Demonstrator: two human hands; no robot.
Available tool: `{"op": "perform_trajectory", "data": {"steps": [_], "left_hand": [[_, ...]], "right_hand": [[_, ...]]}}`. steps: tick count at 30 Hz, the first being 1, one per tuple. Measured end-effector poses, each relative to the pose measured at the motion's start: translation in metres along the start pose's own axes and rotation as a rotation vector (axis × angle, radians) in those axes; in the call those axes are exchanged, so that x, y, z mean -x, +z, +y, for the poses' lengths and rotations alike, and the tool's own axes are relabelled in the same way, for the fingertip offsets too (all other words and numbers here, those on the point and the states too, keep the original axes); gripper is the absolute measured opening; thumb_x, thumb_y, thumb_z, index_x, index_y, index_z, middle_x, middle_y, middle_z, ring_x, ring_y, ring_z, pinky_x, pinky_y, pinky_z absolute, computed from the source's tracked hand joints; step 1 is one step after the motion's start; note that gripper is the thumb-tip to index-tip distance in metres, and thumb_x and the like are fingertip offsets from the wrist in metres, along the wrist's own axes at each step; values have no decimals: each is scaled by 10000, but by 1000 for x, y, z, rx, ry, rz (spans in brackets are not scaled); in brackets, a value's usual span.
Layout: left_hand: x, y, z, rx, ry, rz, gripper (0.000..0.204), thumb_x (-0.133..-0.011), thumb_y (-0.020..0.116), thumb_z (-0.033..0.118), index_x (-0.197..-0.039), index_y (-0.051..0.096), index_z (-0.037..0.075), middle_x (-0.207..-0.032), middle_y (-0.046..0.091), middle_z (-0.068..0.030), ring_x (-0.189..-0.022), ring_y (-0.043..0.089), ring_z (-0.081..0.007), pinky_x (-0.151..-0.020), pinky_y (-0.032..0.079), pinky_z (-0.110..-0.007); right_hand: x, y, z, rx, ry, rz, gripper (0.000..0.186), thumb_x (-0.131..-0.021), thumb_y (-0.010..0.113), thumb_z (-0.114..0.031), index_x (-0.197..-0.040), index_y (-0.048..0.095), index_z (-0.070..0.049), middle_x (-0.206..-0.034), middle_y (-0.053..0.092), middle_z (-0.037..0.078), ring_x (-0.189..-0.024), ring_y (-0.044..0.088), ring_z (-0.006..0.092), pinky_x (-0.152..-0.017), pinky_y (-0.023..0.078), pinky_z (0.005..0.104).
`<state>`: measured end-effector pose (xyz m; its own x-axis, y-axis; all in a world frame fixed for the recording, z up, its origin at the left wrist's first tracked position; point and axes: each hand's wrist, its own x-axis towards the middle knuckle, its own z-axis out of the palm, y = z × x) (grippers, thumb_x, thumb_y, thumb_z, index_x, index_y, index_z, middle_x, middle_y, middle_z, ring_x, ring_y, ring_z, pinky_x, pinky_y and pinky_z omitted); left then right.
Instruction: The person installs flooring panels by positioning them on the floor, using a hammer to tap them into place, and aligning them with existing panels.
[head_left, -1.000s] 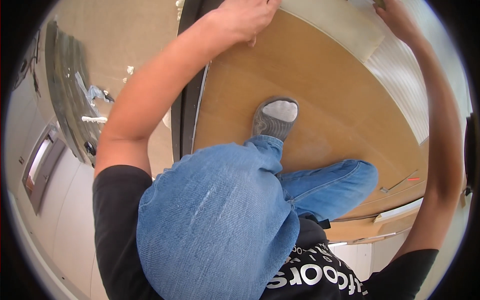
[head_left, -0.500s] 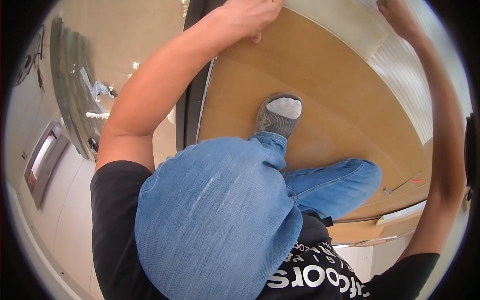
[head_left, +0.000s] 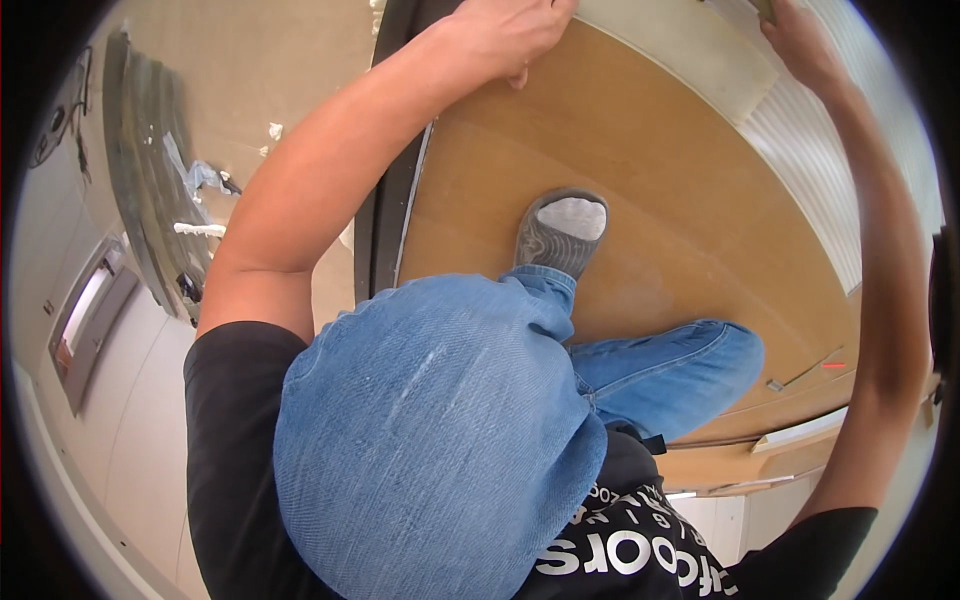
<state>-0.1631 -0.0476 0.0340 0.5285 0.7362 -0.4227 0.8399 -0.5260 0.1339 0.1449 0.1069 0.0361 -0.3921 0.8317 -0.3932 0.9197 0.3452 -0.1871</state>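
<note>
My left hand [head_left: 515,38] is at the top edge, over the corner where a brown wooden board [head_left: 600,120] meets a dark frame strip [head_left: 388,210]. Its fingers look curled, with the tips partly cut off, so whatever they grip is hidden. Farther right, my right hand [head_left: 803,48] is raised beside a pale ribbed panel [head_left: 800,140]. The fingers close round a small olive-yellow piece [head_left: 766,9], mostly out of the picture. Between the two hands lies a cream-coloured sheet [head_left: 690,55] along the board's curved-looking far edge.
My slippered foot [head_left: 562,232] and bent knee [head_left: 715,360] rest on the board. A thin metal tool [head_left: 800,375] and a small red piece [head_left: 834,366] lie at the right. Left of the frame are white foam-like bits [head_left: 200,230], crumpled plastic [head_left: 205,177] and a grey-green slab [head_left: 150,160].
Both hands sit slightly lower in the picture, and more of the olive-yellow piece at my right hand shows. The whole view has shifted a little; my foot and knee stay on the board.
</note>
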Motion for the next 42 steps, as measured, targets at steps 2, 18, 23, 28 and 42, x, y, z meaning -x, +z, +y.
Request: {"op": "perform_trajectory", "data": {"steps": [2,18,23,28,42], "left_hand": [[0,0,-2,7,2,6,1034,-524,990,252,-1344,464,-93,-1170,571,-188,-1121,578,-351,-968,511,-429],[2,1,-2,7,24,23,1022,-531,986,231,-1346,466,-101,-1187,575,-194,-1124,586,-352,-961,524,-426],[-4,18,-7,133,2,90,793,-610,917,129,-1237,493,-110,-878,619,-149,-838,650,-298,-725,527,-383],[-12,3,4,371,-133,-98,680,-663,864,24,-1235,514,-86,-851,727,-141,-813,757,-258,-675,581,-358],[-3,-12,4,18,36,-18,1045,-567,968,264,-1384,435,-111,-1198,566,-203,-1155,567,-367,-1001,500,-430]], "right_hand": [[-1,-6,-12,101,19,-89,126,-878,593,-104,-949,594,0,-870,660,270,-878,646,465,-771,490,545],[-3,1,-4,49,-40,-68,117,-855,591,-57,-957,608,-3,-858,663,273,-860,660,455,-755,496,536],[12,-19,-27,72,-5,-51,128,-866,585,-78,-968,618,-9,-880,671,277,-867,661,464,-766,502,539],[17,-16,-7,113,-136,67,144,-870,585,-82,-986,623,-7,-901,678,272,-882,657,471,-780,505,540],[2,-11,5,158,-24,-79,145,-882,566,-98,-986,611,-6,-906,683,265,-913,673,455,-805,517,547]]}}
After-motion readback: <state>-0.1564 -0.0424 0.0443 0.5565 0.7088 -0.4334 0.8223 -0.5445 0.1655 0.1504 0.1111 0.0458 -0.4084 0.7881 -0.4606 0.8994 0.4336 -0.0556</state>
